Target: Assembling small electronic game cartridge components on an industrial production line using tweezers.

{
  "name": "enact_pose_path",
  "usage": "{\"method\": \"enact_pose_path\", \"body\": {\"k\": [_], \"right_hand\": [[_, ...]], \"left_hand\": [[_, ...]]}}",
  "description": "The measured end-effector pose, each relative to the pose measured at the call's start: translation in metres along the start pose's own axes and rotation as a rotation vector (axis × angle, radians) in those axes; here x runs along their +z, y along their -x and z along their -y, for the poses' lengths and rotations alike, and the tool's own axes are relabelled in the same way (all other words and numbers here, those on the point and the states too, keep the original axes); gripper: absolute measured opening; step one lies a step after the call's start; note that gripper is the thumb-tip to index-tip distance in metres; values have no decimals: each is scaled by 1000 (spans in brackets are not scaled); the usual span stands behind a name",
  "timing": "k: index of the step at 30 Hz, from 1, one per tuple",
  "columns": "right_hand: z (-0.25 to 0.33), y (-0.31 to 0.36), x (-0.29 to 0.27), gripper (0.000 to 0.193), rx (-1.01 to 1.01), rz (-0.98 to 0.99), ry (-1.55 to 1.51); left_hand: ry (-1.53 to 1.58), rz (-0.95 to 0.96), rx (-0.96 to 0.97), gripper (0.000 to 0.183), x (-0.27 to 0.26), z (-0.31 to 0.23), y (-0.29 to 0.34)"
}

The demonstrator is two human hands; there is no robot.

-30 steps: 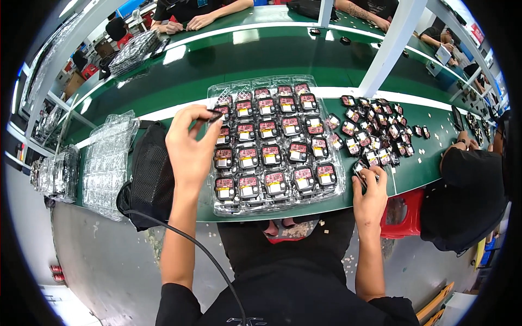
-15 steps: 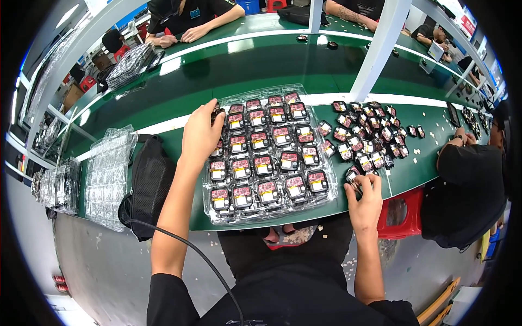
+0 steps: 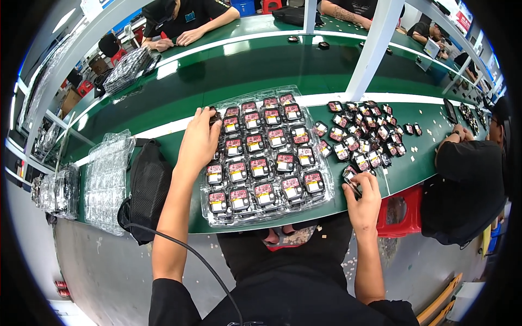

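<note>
A clear plastic tray (image 3: 322,209) lies before me on the green bench, with rows of small black square devices (image 3: 264,194) with pink-and-white labels in its pockets. At its far left corner, my left hand (image 3: 197,142) curls its fingers and thumb round one of these devices, mostly hidden by the fingers. To the right of the tray, my right hand (image 3: 364,202) is closed on another black device (image 3: 350,175) near the bench's front edge. Just beyond it spreads a loose heap of the same devices (image 3: 361,130).
Left of the tray lie a black mesh bag (image 3: 148,182) with a cable, an empty clear tray (image 3: 106,185) and stacked trays (image 3: 61,190). A white post (image 3: 372,54) rises behind the heap. A co-worker (image 3: 467,174) sits at right beside a red stool (image 3: 401,214); others work across the bench.
The whole view has shifted slightly. My left hand's fingers have drawn a little nearer along the tray's left edge. My right hand stays at nearly the same place with its device.
</note>
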State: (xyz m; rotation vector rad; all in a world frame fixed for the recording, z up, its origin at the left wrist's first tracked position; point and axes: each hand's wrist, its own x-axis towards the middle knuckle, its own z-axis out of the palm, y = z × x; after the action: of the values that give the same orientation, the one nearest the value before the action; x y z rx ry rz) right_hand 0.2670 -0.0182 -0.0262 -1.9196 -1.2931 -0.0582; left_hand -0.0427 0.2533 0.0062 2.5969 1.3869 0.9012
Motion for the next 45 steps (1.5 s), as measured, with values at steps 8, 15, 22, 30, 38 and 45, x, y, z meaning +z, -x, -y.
{"method": "enact_pose_path", "body": {"k": [8,15,22,30,38,45], "right_hand": [[3,-1,-2,22,44,8,-48],[2,1,-2,22,59,10,-70],[2,1,-2,22,19,-8,-61],[0,2,0,22,17,-21,-51],[-4,2,-2,27,-2,-64,-83],[28,5,-23,49,-124,-118,-360]], "left_hand": [[10,209,38,47,-9,10,-3],[-49,318,156,58,-27,18,-9],[-136,384,166,62,-33,15,-11],[-197,419,107,62,-28,9,-9],[0,431,14,63,-32,8,-10],[224,-69,150,51,-59,-75,23]]}}
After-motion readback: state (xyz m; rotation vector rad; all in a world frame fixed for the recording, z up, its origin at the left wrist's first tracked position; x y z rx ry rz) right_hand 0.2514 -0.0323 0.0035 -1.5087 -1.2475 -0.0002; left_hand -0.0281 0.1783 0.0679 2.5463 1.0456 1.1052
